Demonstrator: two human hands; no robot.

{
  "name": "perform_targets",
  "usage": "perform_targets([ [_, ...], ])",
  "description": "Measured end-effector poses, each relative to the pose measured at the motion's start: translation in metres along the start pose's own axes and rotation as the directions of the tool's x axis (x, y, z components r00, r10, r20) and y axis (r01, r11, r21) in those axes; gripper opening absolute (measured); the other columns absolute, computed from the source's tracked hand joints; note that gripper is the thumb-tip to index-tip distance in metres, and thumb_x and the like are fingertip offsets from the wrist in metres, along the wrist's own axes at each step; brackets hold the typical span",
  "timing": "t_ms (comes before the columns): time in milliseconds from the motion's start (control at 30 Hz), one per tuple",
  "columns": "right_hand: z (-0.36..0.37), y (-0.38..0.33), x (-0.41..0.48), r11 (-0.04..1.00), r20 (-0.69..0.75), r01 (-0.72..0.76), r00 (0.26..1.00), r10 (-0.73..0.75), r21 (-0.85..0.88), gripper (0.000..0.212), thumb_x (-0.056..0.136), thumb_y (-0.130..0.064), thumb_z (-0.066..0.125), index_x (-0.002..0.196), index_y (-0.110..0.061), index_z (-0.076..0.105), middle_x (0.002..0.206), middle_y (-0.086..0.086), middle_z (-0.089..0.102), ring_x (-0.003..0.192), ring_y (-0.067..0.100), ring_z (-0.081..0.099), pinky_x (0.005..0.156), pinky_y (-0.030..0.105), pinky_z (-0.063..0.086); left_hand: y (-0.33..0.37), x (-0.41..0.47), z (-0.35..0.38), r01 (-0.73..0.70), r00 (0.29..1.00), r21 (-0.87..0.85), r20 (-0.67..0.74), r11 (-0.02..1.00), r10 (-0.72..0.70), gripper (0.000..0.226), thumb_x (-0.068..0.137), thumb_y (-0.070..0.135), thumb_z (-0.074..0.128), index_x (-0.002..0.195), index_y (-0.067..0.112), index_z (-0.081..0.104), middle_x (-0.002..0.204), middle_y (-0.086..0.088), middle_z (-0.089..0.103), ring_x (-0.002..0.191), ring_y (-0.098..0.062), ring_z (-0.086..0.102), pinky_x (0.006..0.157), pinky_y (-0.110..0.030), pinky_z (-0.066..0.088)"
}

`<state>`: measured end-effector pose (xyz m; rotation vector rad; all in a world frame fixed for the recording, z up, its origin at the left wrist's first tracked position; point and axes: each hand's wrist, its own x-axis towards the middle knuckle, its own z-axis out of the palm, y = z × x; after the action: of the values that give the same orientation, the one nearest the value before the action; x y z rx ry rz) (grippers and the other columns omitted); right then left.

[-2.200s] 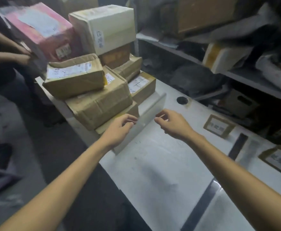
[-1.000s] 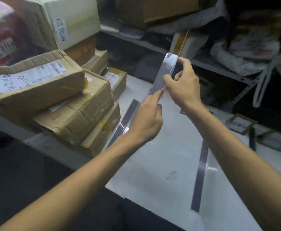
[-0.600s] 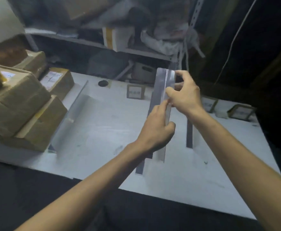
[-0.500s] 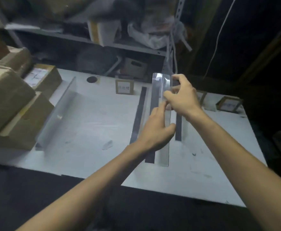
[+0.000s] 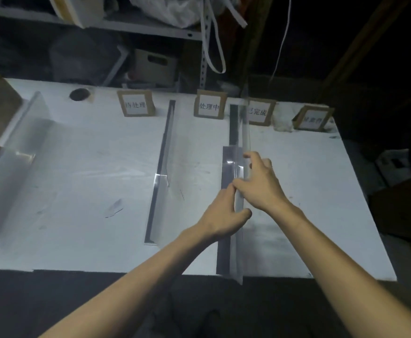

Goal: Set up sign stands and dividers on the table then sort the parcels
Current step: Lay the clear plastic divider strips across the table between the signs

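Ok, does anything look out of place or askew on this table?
The far-right sign stand looks turned at an angle to the table's back edge, while the other three sign stands face front. Nothing else stands out.

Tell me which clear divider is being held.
The rightmost divider: left hand and right hand grip it; the middle divider and left divider stand untouched.

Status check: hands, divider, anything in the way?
Hands: left hand and right hand grip the clear divider. Divider along the dark strip, between two sign stands. No obstruction seen.
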<state>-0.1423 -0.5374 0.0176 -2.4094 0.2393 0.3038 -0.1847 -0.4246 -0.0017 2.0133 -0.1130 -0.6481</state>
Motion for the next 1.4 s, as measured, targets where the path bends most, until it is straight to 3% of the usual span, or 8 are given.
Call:
perform_targets([
  [200,0.01,0.019,0.01,0.998,0.02,-0.032,0.999,0.034,-0.062,0.061,0.089,-0.019,0.065,0.142,-0.023,0.035,0.129,0.003,0.026,0.085,0.023,0.058,0.071,0.027,0.044,-0.011,0.014,0.011,0.048,0.997,-0.017,0.054,0.999,-0.047,0.06,0.082,0.025,0.052,0.139,0.022,0.034,0.129,-0.002,0.052,0.1,-0.027,0.061,0.095,-0.045,0.051],
  [300,0.012,0.023,0.014,0.999,0.052,-0.033,0.998,0.035,-0.04,0.066,0.089,-0.017,0.064,0.145,-0.023,0.031,0.141,0.004,0.029,0.092,0.022,0.055,0.074,0.027,0.044,-0.015,0.018,0.012,0.075,0.993,-0.054,0.091,0.996,-0.07,0.059,0.09,0.018,0.053,0.143,0.025,0.029,0.142,-0.003,0.046,0.089,-0.01,0.059,0.097,-0.041,0.05],
  [500,0.01,0.032,0.016,1.0,0.056,-0.016,0.998,0.015,0.024,0.082,0.091,-0.01,0.062,0.155,-0.03,0.014,0.151,-0.002,0.035,0.109,0.03,0.061,0.079,0.027,0.044,-0.012,0.023,0.014,0.086,0.99,-0.129,0.122,0.988,-0.07,0.068,0.08,0.024,0.055,0.143,0.031,0.031,0.142,-0.006,0.046,0.099,-0.012,0.063,0.098,-0.047,0.051],
  [767,0.005,0.041,0.018,1.0,0.09,0.008,0.996,-0.01,0.018,0.075,0.093,-0.013,0.057,0.155,-0.029,0.019,0.15,-0.005,0.035,0.111,0.026,0.058,0.08,0.027,0.042,-0.016,0.027,0.016,0.073,0.991,-0.141,0.124,0.987,-0.055,0.07,0.081,0.025,0.06,0.143,0.044,0.032,0.146,-0.005,0.044,0.099,-0.012,0.06,0.098,-0.039,0.05],
  [900,0.0,0.045,0.017,0.999,0.135,-0.009,0.991,0.003,0.048,0.076,0.095,-0.018,0.057,0.156,-0.033,0.015,0.153,0.0,0.034,0.12,0.028,0.054,0.089,0.031,0.046,-0.016,0.027,0.02,0.086,0.992,-0.136,0.108,0.987,-0.071,0.072,0.091,0.023,0.062,0.15,0.038,0.024,0.151,-0.007,0.039,0.089,0.002,0.053,0.093,-0.03,0.042],
  [1100,-0.012,0.04,0.009,0.999,0.151,0.007,0.988,-0.014,0.05,0.071,0.097,-0.024,0.055,0.156,-0.034,0.016,0.159,0.002,0.028,0.127,0.03,0.051,0.102,0.044,0.049,-0.006,0.022,0.024,0.087,0.996,-0.12,0.041,0.989,-0.082,0.068,0.096,0.028,0.056,0.153,0.031,0.019,0.153,-0.009,0.036,0.104,-0.013,0.049,0.094,-0.029,0.038],
  [1267,-0.032,0.024,-0.002,0.991,0.085,0.129,0.988,-0.127,-0.017,0.064,0.098,-0.026,0.054,0.156,-0.027,0.024,0.159,-0.001,0.028,0.138,0.025,0.04,0.105,0.035,0.039,0.011,0.01,0.01,0.031,0.999,-0.087,-0.018,0.996,-0.033,0.062,0.099,0.026,0.05,0.154,0.026,0.02,0.155,-0.009,0.035,0.133,-0.024,0.045,0.103,-0.032,0.036],
  [1400,-0.04,-0.012,-0.009,0.967,0.061,0.247,0.968,-0.243,-0.061,0.057,0.099,-0.028,0.054,0.152,-0.023,0.035,0.159,-0.003,0.032,0.144,0.019,0.032,0.113,0.033,0.03,0.022,-0.005,-0.02,-0.039,0.993,-0.057,-0.11,0.998,0.032,0.048,0.098,0.023,0.048,0.144,0.026,0.036,0.146,-0.006,0.045,0.117,-0.017,0.054,0.093,-0.028,0.039],
])
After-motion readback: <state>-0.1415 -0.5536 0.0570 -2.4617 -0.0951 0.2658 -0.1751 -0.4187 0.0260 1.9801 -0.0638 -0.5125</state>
